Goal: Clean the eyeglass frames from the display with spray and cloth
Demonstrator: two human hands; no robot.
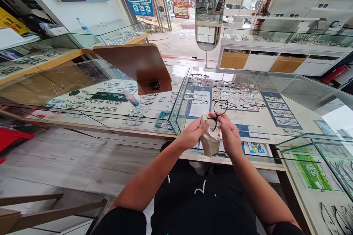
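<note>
Round dark-rimmed glasses [216, 115] held up at the table [256, 164]; left hand [193, 132] pinches cloth [211, 146] around 1 lens, right hand [230, 134] grips near the bridge. Probably light, stiff, fragile (lenses likely smudge); hold by rim or bridge. Cloth and fingers part-hide the lower lens; temples hard to make out.

Black glasses [217, 116] partly hidden by pale cloth [210, 144] and fingers [204, 125]
</note>
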